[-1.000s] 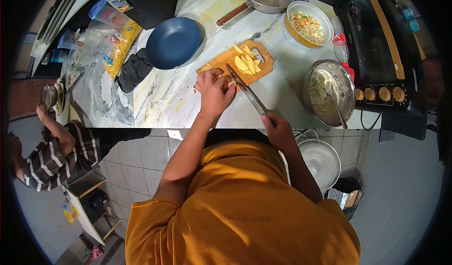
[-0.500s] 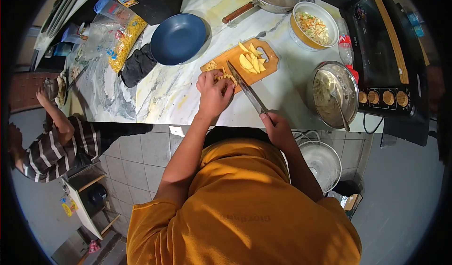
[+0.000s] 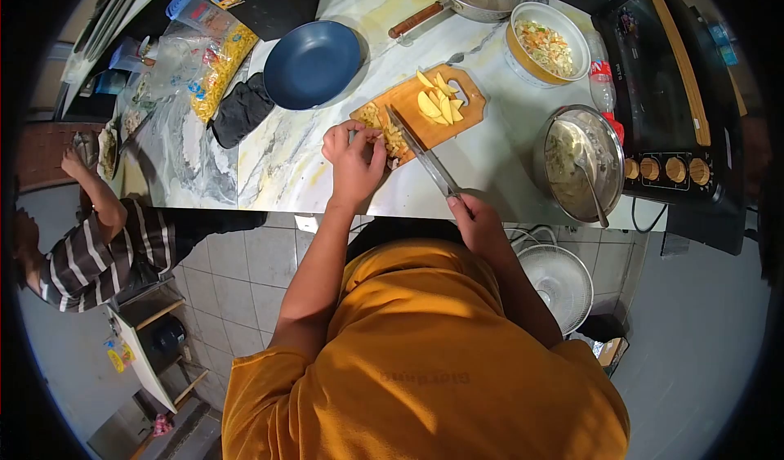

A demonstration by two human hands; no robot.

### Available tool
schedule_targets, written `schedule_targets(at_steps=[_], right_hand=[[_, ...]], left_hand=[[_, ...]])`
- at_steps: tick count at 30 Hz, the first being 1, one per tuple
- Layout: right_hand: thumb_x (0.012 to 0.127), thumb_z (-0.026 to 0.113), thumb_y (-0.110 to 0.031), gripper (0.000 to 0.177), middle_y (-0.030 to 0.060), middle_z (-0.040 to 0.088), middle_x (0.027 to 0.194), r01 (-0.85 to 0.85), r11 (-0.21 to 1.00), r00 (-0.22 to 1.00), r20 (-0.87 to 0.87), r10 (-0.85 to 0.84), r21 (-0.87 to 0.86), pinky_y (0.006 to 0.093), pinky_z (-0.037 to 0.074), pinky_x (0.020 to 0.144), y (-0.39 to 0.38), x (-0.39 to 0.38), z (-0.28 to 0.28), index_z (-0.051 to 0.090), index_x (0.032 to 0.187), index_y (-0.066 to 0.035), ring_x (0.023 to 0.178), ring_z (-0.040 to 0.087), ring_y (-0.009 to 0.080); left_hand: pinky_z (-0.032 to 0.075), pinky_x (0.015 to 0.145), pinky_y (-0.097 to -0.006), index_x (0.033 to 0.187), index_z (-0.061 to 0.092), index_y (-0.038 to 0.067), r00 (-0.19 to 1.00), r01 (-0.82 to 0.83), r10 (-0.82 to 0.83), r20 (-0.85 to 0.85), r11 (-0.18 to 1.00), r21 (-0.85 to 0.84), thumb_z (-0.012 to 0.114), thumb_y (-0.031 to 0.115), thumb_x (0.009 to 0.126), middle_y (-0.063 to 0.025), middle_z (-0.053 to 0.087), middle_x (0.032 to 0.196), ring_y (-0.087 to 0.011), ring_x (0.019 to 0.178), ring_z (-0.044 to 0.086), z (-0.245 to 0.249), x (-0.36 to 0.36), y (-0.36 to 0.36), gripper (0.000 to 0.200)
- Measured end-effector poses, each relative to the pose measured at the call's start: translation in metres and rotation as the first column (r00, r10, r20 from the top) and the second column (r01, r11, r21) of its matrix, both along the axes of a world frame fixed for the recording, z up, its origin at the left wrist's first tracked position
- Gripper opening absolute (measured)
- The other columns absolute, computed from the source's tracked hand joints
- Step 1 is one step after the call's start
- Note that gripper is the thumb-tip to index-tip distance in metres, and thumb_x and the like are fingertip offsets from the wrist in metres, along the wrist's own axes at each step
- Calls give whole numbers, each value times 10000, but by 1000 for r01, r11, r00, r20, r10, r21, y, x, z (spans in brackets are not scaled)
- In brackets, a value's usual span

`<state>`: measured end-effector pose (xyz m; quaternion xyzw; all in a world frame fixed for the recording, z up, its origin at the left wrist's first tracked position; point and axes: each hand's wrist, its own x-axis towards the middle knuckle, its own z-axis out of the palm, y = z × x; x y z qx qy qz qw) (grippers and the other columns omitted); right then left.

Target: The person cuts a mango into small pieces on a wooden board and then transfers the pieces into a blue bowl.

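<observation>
Probably stiff, the knife (image 3: 429, 159) seems best held by its handle, where the fingers of the right hand (image 3: 475, 221) wrap it, blade ahead of them over the board (image 3: 437, 134), while the left hand (image 3: 354, 163) spreads loose fingers beside likely slippery chopped pieces (image 3: 394, 141).

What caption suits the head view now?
Right hand holds a knife at a cutting board, left hand by chopped pieces.

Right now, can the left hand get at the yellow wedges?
Probably not directly: the knife, held in the right hand, is between the left hand and the yellow wedges. Going around its tip looks possible.
</observation>
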<state>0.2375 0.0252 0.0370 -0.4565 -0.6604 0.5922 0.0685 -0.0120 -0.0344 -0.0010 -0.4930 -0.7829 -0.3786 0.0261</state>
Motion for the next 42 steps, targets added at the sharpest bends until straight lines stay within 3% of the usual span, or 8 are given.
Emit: schedule_targets(at_steps=[7,10,15,21,23,31,39,42], right_hand=[[1016,544,-296,363,87,402,631,-3,998,1000,26,2,55,350,375,589,4,-1,3,516,807,0,614,389,160],[1015,549,-297,364,78,404,626,5,998,1000,26,-6,59,347,374,587,4,0,3,518,804,-1,615,389,151],[1015,558,-299,367,53,405,615,63,998,998,-6,-63,21,341,372,581,3,2,2,526,802,-2,616,386,130],[1010,570,-306,359,29,417,621,80,996,997,15,-81,47,327,376,584,2,5,4,548,816,-4,626,392,112],[1024,557,-292,335,-50,368,630,109,994,994,-10,-108,20,290,317,553,0,5,3,556,808,-35,621,352,60],[1024,552,-301,346,-46,376,630,114,993,993,-28,-113,26,295,323,556,1,2,3,550,810,-29,626,356,64],[1028,546,-291,349,-25,376,637,72,997,997,-17,-71,40,300,341,572,5,-10,6,532,802,-26,633,362,82],[1029,545,-283,338,-23,380,639,32,998,999,-37,-30,56,298,344,579,6,-13,0,532,810,-26,638,363,86]], left_hand=[[316,988,-451,971,742,114,999,-7,7,41,1000,-3,721,172,837,-79,550,1134,-313,1145,438,-2,-2,4,147],[316,966,-446,949,751,118,997,-68,68,-22,998,-7,734,206,833,-82,548,1134,-310,1138,439,0,-6,18,147],[282,965,-466,835,768,116,993,-118,118,-14,982,-145,791,281,787,-85,550,1140,-317,1148,416,2,-5,35,174],[266,967,-480,795,775,88,982,-184,187,-7,958,-222,763,238,769,-103,553,1163,-330,1152,391,11,-1,46,153],[265,969,-480,798,780,90,979,-192,202,20,953,-234,761,235,768,-99,559,1165,-328,1155,392,13,-1,47,149],[264,1000,-485,850,797,95,964,-202,228,134,962,-181,759,236,808,-65,592,1162,-315,1168,400,5,-10,38,153],[323,1006,-430,901,802,101,940,-72,104,326,992,-108,762,242,841,-85,629,1168,-311,1151,456,14,-14,29,159],[394,987,-410,898,807,106,957,-79,115,268,987,-141,770,237,847,-84,661,1143,-296,1132,491,16,-8,28,146]])
